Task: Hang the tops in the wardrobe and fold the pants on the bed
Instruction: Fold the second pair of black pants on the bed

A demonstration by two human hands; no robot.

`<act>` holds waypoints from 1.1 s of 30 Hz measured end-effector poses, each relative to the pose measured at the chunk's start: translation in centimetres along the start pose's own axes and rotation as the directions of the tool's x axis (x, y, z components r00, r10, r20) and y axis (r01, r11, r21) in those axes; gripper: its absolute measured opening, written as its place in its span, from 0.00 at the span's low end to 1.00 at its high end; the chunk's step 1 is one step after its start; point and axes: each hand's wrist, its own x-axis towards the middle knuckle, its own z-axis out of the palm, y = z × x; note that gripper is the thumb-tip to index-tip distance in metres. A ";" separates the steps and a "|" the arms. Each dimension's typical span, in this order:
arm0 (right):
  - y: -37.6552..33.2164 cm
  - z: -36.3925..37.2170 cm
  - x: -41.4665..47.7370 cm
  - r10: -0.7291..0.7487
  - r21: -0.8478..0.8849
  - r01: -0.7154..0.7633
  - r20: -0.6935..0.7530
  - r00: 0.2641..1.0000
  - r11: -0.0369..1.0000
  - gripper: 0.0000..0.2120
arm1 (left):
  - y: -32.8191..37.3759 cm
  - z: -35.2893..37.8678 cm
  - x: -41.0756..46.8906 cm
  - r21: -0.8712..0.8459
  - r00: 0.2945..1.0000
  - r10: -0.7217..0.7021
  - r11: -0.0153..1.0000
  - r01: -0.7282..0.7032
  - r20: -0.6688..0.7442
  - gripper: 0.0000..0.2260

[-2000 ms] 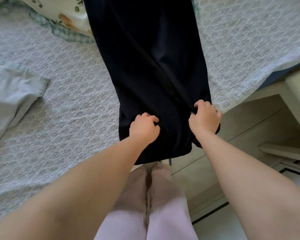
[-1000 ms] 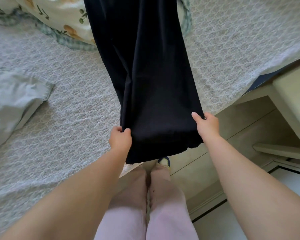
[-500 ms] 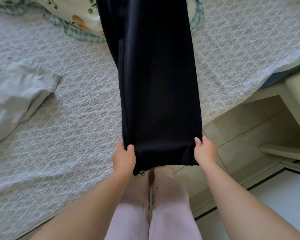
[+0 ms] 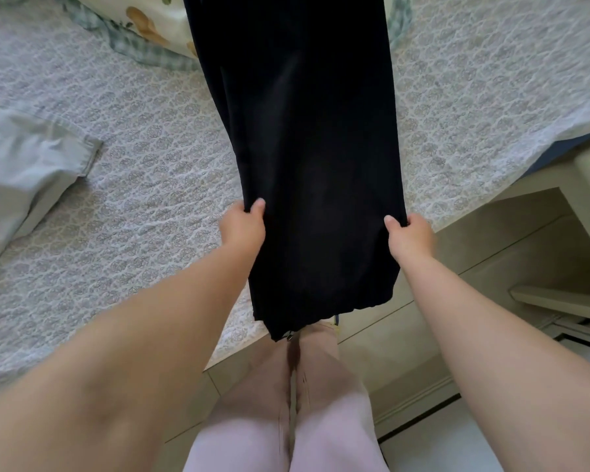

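The bed (image 4: 150, 185) has the black pants (image 4: 307, 131) stretched across it toward you, their near end hanging past its edge. A grey garment (image 4: 24, 165) lies well left. Your left hand (image 4: 242, 229) pinches the pants' left edge and your right hand (image 4: 411, 238) the right edge, thumbs on top.

The pants (image 4: 307, 148) run down the middle of the bed (image 4: 143, 185) toward me, their near end past the bed's edge, above my legs (image 4: 334, 430). My left hand (image 4: 244, 229) grips their left side, my right hand (image 4: 410, 238) their right. A garment (image 4: 24, 165) lies on the bed far left; a pillow (image 4: 150, 18) sits behind the pants (partly hidden).
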 end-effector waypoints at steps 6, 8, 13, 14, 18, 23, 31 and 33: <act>-0.1 1.3 0.1 -0.065 -0.039 0.063 -0.066 0.996 0.997 0.16 | -0.8 -0.8 0.6 -0.077 0.979 -0.022 0.997 0.007 -0.202 0.08; 0.4 1.4 -0.4 -0.072 -0.001 0.072 -0.098 0.993 0.997 0.14 | -1.8 -0.5 0.7 -0.039 0.996 -0.028 0.999 0.024 -0.084 0.11; 2.9 0.7 -1.9 -0.149 0.037 0.148 0.027 0.988 0.988 0.15 | -4.5 -0.6 -1.2 -0.042 0.999 0.004 0.999 -0.002 0.042 0.03; 3.3 0.5 -2.2 -0.135 0.061 0.131 0.072 0.988 0.989 0.13 | -5.2 -0.7 -1.9 -0.094 0.997 -0.021 0.995 0.028 0.076 0.02; 4.8 0.4 -3.6 0.024 0.118 -0.053 0.238 0.971 0.992 0.09 | -7.9 -0.5 -5.3 -0.156 0.964 -0.092 0.979 0.134 0.250 0.07; 6.2 -0.7 -6.3 0.087 0.209 -0.141 0.251 0.964 0.968 0.15 | -11.7 -1.3 -10.0 -0.074 0.947 -0.064 0.993 0.092 0.316 0.04; 7.6 -3.0 -11.5 0.132 0.183 -0.194 0.306 0.943 0.964 0.20 | -12.4 -3.7 -13.9 -0.116 0.957 -0.124 0.980 0.159 0.262 0.10; 7.2 -3.2 -12.6 0.140 0.145 -0.203 0.357 0.923 0.968 0.18 | -12.3 -4.3 -14.1 -0.072 0.927 -0.156 0.979 0.191 0.340 0.06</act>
